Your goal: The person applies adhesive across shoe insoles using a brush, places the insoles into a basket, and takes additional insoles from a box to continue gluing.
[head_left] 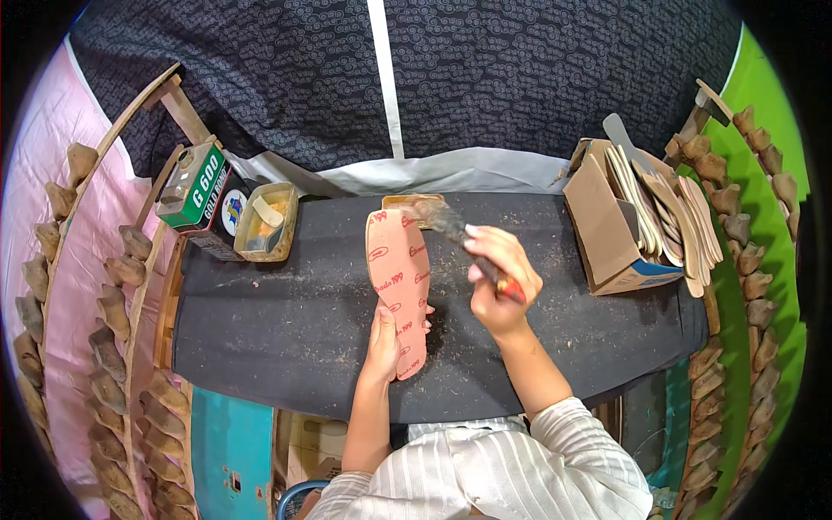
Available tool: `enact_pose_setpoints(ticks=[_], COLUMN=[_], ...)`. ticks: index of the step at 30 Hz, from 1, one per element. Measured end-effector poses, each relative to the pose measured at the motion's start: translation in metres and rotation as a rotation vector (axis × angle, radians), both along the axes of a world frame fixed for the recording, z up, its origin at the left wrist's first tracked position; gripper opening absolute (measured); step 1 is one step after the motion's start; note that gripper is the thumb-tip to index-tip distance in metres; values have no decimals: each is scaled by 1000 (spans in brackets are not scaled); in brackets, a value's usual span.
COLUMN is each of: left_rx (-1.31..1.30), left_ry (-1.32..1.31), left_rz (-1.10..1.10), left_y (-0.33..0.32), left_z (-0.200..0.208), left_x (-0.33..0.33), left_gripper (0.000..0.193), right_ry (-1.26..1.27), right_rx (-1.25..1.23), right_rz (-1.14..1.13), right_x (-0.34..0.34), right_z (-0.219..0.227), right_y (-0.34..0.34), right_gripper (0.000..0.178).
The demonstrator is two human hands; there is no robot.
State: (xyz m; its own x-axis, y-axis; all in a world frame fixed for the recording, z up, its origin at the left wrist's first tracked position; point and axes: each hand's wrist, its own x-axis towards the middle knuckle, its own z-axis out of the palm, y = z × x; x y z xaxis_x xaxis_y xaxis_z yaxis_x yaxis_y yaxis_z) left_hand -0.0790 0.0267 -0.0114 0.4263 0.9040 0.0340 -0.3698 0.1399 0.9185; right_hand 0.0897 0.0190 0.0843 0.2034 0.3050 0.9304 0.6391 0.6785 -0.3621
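My left hand is closed round the heel half of a pinkish-orange insole with red print, held over the middle of the table, its wide toe end pointing away from me. In my right hand is a brush with a dark, crusted body and a red-tipped handle. Its bristle end lies at the toe end of the insole, touching or just above it. Behind that end, a shallow yellowish container is partly hidden by the insole and brush.
A dark cloth covers the table. At the back left stand a green and black metal can and a tub with scraps inside. A cardboard box of insole boards stands at the right. Racks of wooden shoe lasts flank both sides.
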Motion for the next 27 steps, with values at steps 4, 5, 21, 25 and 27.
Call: enact_pose_setpoints(ticks=[4, 5, 21, 25, 27], left_rx=[39, 64, 12, -18, -12], left_ry=[-14, -15, -31, -62, -54], left_rz=[-15, 33, 40, 17, 36], left_y=[-5, -6, -3, -1, 0], left_z=[13, 16, 17, 7, 2], left_x=[9, 11, 11, 6, 3], left_gripper=[63, 63, 66, 66, 66], right_ry=[-139, -138, -159, -65, -25], right_rx=[-39, -41, -25, -112, -134], right_rz=[153, 151, 141, 43, 22], right_x=[-14, -14, -12, -11, -9], right_z=[3, 0, 4, 0, -2], right_y=[-5, -4, 2, 7, 8], right_gripper=[37, 37, 34, 31, 28])
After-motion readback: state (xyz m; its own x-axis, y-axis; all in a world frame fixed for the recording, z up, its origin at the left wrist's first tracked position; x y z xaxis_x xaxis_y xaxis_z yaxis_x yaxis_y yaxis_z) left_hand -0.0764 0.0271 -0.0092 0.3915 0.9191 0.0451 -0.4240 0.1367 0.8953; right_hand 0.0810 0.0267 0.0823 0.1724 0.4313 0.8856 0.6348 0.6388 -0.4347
